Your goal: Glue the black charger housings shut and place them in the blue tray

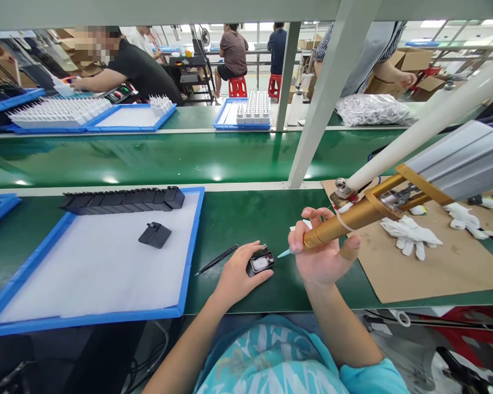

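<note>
My left hand [237,273] grips a small open black plastic casing [267,255] against the green bench, fingers on one side and thumb on the other. A white part [260,264] and tiny wires show inside it. My right hand [322,260] is wrapped round the gold barrel of a glue dispenser [337,225]. Its pale blue nozzle [285,253] points left, just short of the casing. A tan strip covers part of my right thumb. Black tweezers [216,260] lie just left of my left hand.
A blue-rimmed tray [191,241] at left holds a row of black casings [123,201] and one loose casing [155,235]. White gloves [411,234] lie on cardboard [378,273] at right. A slanting metal post [326,93] stands ahead. Several people work beyond the green belt [148,158].
</note>
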`<state>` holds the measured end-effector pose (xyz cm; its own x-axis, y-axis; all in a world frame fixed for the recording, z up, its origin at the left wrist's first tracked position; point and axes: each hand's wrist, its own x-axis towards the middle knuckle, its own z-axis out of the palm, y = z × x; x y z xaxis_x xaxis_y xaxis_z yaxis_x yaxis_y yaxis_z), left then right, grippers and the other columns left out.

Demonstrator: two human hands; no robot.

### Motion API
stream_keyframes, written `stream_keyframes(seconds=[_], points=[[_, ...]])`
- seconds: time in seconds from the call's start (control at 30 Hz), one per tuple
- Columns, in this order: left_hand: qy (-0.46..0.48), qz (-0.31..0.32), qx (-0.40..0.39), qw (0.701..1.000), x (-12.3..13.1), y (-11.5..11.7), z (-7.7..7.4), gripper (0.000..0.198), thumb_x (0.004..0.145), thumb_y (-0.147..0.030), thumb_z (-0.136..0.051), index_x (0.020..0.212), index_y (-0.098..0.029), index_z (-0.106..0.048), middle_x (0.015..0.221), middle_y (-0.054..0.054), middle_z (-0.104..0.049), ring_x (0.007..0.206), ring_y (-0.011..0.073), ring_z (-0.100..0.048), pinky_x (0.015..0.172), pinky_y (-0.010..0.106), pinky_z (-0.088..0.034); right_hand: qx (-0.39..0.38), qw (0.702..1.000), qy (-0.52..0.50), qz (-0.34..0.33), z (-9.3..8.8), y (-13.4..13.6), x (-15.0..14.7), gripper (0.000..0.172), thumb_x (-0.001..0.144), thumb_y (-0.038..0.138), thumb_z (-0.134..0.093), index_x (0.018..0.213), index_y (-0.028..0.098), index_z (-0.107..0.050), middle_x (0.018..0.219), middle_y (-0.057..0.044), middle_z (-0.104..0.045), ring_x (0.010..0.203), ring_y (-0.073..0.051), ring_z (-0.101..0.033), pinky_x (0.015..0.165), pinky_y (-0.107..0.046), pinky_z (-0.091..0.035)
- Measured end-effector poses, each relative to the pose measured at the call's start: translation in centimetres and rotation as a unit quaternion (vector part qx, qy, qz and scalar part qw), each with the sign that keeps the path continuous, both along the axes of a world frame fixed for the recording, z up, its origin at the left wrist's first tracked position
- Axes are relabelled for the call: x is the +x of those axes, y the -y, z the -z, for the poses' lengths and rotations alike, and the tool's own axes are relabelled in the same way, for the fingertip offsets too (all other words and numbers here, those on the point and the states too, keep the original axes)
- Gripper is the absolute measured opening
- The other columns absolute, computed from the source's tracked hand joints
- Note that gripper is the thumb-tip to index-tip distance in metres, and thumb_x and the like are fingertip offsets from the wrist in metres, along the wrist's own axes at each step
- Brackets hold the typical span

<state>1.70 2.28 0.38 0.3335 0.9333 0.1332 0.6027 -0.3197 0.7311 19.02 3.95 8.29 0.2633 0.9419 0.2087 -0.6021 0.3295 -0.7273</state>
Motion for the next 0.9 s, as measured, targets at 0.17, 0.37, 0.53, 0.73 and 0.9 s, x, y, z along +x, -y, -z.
stream_keyframes(seconds=[0.17, 0.37, 0.53, 0.73, 0.9], points=[[0.067, -0.006, -0.078, 0.995, 1.3, -0.9, -1.1, 0.035, 0.088, -0.031, -0.057, 0.122, -0.024, -0.058, 0.116, 0.005, -0.070, 0.106, 0.0205, -0.066, 0.095, 0.037, -0.051, 0.010, 1.000, 0.000, 0.013, 0.4, -0.5, 1.3, 0.050, 0.076, 0.071, -0.047, 0.098, 0.028, -0.060, 0.098, -0.001, -0.054, 0.044, -0.009, -0.048, 0.041, -0.028, -0.037], [0.079, 0.009, 0.060, 0.995, 2.4, -1.4, 0.5, 0.036, 0.079, -0.010, -0.049, 0.110, -0.021, -0.063, 0.096, 0.003, -0.073, 0.088, 0.0163, -0.067, 0.083, 0.031, -0.054, 0.022, 0.999, 0.007, 0.024, 0.9, -1.0, 2.2, 0.046, 0.078, 0.068, -0.047, 0.102, 0.030, -0.058, 0.102, -0.001, -0.056, 0.045, -0.008, -0.049, 0.041, -0.027, -0.039], [-0.013, 0.091, 0.140, 0.986, 1.3, -0.7, -0.5, 0.048, 0.085, -0.014, -0.051, 0.133, -0.022, -0.052, 0.112, 0.008, -0.068, 0.103, 0.0223, -0.059, 0.090, 0.039, -0.051, 0.029, 0.999, 0.010, 0.036, 1.2, -1.0, 2.6, 0.044, 0.078, 0.067, -0.049, 0.098, 0.029, -0.059, 0.104, -0.001, -0.056, 0.045, -0.008, -0.050, 0.040, -0.027, -0.040], [-0.083, 0.094, 0.163, 0.979, 0.9, 0.2, -1.1, 0.049, 0.095, -0.015, -0.044, 0.144, -0.024, -0.040, 0.123, 0.006, -0.066, 0.104, 0.0217, -0.057, 0.093, 0.039, -0.049, 0.031, 0.999, 0.003, 0.041, 1.2, -0.9, 2.8, 0.042, 0.077, 0.066, -0.052, 0.097, 0.029, -0.058, 0.102, 0.000, -0.057, 0.045, -0.008, -0.051, 0.040, -0.028, -0.041], [-0.037, 0.062, 0.171, 0.983, 1.7, 0.0, -0.2, 0.036, 0.094, -0.019, -0.051, 0.130, -0.024, -0.055, 0.114, 0.004, -0.069, 0.099, 0.0196, -0.060, 0.089, 0.036, -0.052, 0.039, 0.999, -0.009, 0.034, 1.2, -0.9, 2.8, 0.041, 0.078, 0.065, -0.054, 0.098, 0.029, -0.060, 0.101, 0.000, -0.056, 0.046, -0.009, -0.054, 0.040, -0.027, -0.040]])
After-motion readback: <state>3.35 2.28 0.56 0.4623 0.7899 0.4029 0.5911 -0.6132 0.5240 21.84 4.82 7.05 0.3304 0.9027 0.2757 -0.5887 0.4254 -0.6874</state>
